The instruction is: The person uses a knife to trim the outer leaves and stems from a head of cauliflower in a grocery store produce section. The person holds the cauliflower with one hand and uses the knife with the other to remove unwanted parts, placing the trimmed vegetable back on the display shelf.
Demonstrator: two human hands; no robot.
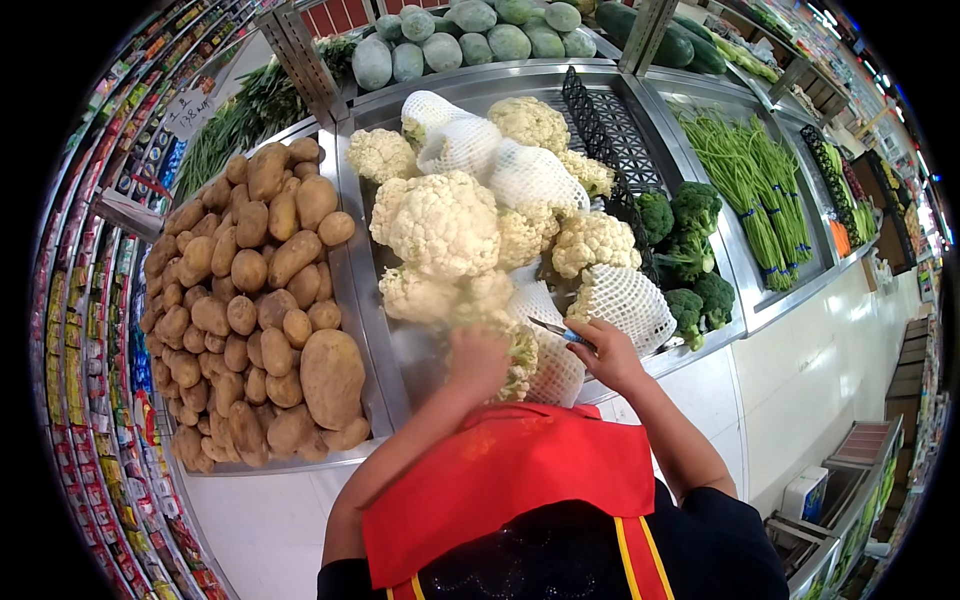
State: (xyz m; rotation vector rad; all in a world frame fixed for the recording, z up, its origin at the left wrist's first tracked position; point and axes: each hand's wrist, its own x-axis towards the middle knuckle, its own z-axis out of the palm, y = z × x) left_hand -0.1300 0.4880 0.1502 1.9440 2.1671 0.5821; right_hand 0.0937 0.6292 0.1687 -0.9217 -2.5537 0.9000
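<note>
My right hand (613, 358) grips a small knife (576, 335) with a blue handle, its blade pointing left over white foam netting. Motion blurs my left hand (478, 361), which is at the left side of a cauliflower head (520, 367) with green stalks, close to my apron. Its fingers are too smeared to show whether they hold anything. Just beyond that hand, a pale cauliflower (480, 294) is blurred too. A large cauliflower (447, 223) rests higher in the metal bin. By my right hand sits a cauliflower in a foam net sleeve (630, 306).
Potatoes (251, 315) are heaped to the left. Broccoli (694, 255) lies at the bin's right, beside a black plastic crate (611, 135). Bundled green beans (757, 195) fill the neighbouring bin. Wax gourds (472, 45) lie behind. A metal post (304, 67) rises at the back left corner.
</note>
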